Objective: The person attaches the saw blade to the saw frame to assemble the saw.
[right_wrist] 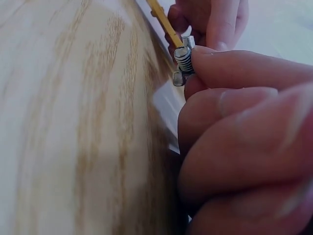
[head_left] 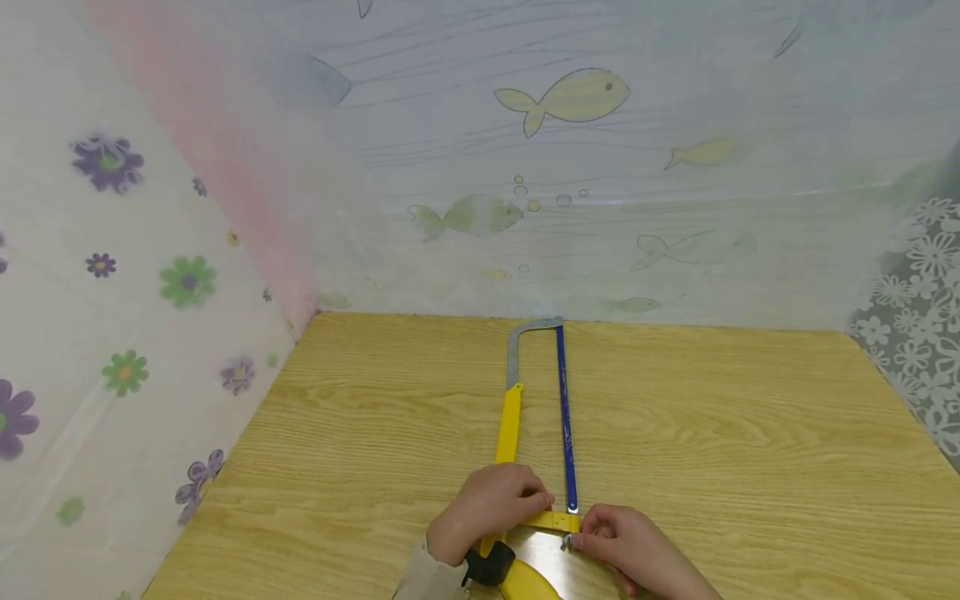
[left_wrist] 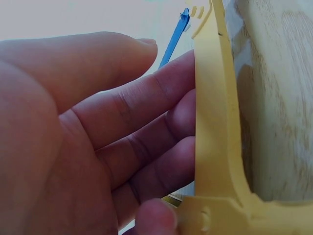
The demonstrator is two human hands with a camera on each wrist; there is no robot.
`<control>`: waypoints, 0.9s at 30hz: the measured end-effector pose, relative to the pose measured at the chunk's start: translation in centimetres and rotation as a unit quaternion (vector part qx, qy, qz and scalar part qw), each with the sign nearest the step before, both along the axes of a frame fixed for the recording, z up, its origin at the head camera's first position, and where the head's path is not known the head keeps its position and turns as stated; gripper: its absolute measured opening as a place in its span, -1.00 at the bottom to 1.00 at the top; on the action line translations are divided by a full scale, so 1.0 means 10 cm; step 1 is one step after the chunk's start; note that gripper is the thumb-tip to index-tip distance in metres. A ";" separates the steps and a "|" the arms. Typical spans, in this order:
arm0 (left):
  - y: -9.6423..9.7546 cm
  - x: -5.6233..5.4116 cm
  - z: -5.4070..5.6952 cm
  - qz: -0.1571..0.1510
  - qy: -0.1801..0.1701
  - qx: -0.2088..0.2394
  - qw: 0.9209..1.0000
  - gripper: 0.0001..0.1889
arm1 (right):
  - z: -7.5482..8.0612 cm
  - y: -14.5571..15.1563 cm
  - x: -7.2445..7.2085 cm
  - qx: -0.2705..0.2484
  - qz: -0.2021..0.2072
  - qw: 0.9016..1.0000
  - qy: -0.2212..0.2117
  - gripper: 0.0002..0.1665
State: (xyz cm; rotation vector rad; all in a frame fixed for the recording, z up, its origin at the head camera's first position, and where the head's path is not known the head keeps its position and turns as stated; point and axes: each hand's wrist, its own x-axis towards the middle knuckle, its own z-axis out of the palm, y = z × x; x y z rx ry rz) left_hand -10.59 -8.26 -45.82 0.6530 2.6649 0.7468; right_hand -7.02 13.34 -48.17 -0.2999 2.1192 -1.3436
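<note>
A hacksaw (head_left: 509,425) with a yellow and grey frame lies on the table, its blade side to the right. The blue blade (head_left: 566,417) runs along that side, its near end by the yellow front arm. My left hand (head_left: 495,500) lies over the near part of the frame; in the left wrist view its fingers (left_wrist: 142,100) bend in against the yellow bar (left_wrist: 212,112), thumb apart from it. Between thumb and fingertips, my right hand (head_left: 633,542) pinches a silvery wing nut (right_wrist: 185,56) on a threaded end beside the yellow arm.
The wood-grain table (head_left: 712,408) ends at a back wall covering (head_left: 450,267) printed with fish. Flower-printed sheeting (head_left: 150,325) stands along the left edge. A black band (head_left: 490,564) sits at the left wrist over the yellow handle (head_left: 527,582).
</note>
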 end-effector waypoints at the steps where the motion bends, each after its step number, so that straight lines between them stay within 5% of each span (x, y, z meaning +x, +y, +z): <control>1: 0.00 0.00 0.00 0.000 0.000 0.000 1.000 -0.76 | 0.00 0.00 0.00 0.002 0.001 1.000 0.001 -0.62; 27: 0.00 0.01 0.01 -0.003 0.008 -0.008 1.000 -0.76 | 0.02 0.00 0.00 -0.022 0.022 0.999 -0.012 -0.59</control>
